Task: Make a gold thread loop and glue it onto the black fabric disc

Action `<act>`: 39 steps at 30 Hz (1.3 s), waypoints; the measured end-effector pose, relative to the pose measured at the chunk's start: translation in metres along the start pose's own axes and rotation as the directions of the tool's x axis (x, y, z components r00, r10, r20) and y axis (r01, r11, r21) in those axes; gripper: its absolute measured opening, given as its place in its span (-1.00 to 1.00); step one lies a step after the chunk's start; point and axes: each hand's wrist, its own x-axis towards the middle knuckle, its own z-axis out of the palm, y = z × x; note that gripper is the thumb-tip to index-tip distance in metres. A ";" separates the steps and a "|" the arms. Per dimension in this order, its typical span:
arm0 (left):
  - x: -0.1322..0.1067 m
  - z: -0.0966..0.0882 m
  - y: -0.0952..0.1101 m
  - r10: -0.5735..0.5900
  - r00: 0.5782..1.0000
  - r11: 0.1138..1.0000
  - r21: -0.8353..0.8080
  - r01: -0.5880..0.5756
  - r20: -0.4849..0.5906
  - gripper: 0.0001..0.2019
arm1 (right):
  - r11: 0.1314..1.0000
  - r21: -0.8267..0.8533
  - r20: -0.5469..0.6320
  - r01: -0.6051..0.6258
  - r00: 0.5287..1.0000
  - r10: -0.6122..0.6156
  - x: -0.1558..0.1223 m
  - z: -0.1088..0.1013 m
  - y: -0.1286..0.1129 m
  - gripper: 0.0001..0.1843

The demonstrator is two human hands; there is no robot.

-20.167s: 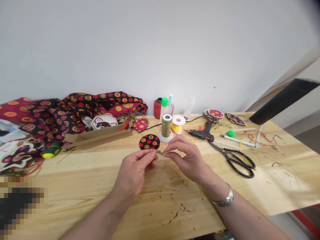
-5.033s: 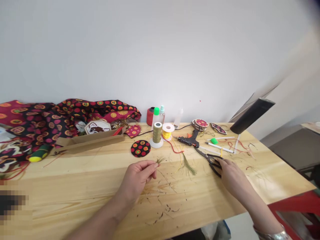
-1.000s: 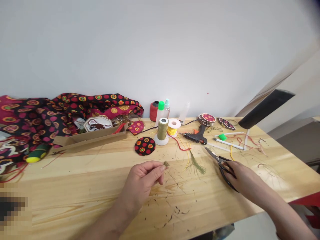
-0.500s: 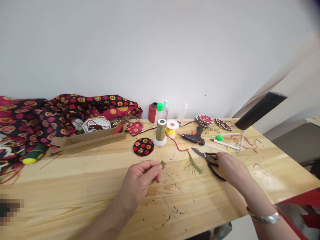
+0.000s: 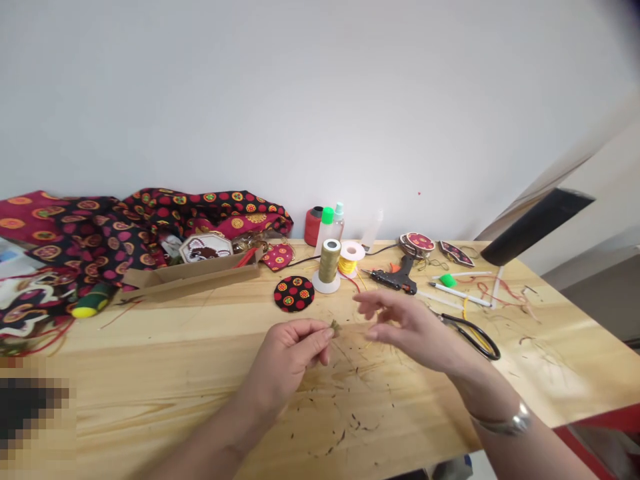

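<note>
My left hand is closed in a pinch on a small olive-green thread bundle, whose short frayed end sticks out past the thumb. To the right, my right hand is open, fingers apart, with nothing in it. It hovers over the table and hides the green thread tassel seen there earlier. Behind its wrist lie the black-handled scissors, blades mostly covered by the hand. Beyond both hands stand a spool of olive thread and a spool of yellow cord.
A black glue gun lies behind my right hand. A round patterned fabric disc is left of the spools. Further left are a cardboard tray and patterned cloth. A dark cylinder leans at the right. Clippings dot the wooden table.
My right hand has let go of the scissors and moved left toward my left hand, its fingers opening. The scissors now lie on the table. My left hand keeps its pinch.
</note>
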 end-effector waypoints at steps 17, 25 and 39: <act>0.016 -0.024 0.001 -0.030 0.998 0.999 -0.033 0.032 0.062 -0.78 | 0.876 0.477 0.156 0.074 0.974 -0.167 0.052 0.052 0.013 -0.65; 0.016 -0.028 -0.006 -0.030 0.997 1.000 0.009 0.030 0.075 -0.75 | 0.885 0.402 0.097 0.235 0.950 -0.296 0.052 0.051 0.015 -0.78; 0.015 -0.025 -0.008 -0.108 0.986 0.959 -0.247 0.137 0.129 -0.84 | 0.919 0.011 -0.059 0.393 0.918 -0.392 0.048 0.053 0.010 -0.84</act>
